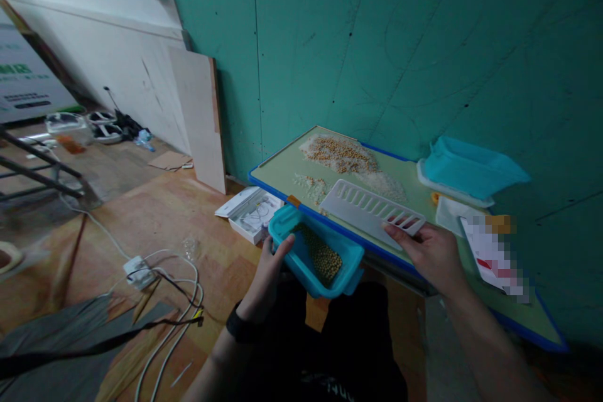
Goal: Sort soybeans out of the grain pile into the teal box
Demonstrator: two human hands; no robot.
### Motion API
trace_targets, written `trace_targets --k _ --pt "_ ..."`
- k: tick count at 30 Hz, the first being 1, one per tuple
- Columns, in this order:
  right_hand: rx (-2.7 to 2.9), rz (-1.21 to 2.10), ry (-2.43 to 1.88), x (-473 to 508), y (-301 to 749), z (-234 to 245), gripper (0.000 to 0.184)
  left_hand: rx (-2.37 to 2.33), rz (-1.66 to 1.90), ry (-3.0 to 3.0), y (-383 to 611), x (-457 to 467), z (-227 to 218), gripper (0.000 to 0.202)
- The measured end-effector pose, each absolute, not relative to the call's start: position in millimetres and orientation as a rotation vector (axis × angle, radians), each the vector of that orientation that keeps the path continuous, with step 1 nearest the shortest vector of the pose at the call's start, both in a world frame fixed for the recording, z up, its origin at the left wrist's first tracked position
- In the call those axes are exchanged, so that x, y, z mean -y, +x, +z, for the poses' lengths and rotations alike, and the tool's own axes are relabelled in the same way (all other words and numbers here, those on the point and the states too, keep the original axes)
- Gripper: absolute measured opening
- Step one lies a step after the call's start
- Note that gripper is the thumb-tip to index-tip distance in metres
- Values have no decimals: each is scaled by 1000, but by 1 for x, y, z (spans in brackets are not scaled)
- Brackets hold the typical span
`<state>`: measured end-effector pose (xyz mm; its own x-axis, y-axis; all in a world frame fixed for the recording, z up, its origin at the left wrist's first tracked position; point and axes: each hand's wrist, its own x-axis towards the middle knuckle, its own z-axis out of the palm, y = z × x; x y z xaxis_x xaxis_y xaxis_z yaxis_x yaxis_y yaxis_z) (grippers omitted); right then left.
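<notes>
My left hand (273,262) is closed on the left end of a blue plastic container (354,259), thumb over the rim. Inside lie small greenish beans (327,262), gathered toward the near end. The container is held just below the table's front edge. My right hand (436,254) grips the right end of a white slotted plastic board (355,213), which rests or hovers over the tabletop's front edge; contact is unclear. Behind it, yellow beans (336,156) and white rice-like grains (391,186) are heaped on the pale green table (282,173). A smaller scatter of grains (313,185) lies nearer the edge.
At the table's right stand a turquoise bin (471,166) and a white card with red marks (494,264), partly pixelated. A green wall (330,44) backs the table. An open white box (252,217) and a power strip (140,271) with loose cables lie on the floor.
</notes>
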<state>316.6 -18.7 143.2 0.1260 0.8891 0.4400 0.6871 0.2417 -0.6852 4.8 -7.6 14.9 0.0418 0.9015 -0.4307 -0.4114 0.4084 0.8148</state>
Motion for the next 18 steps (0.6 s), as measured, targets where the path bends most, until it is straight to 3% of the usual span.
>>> trace_targets --k 6,18 --pt "1669 284 -1504 18 324 139 35 -1119 1082 567 4 9 17 98" --pt "1584 332 -1483 20 311 143 39 -1115 1092 554 5 9 18 97"
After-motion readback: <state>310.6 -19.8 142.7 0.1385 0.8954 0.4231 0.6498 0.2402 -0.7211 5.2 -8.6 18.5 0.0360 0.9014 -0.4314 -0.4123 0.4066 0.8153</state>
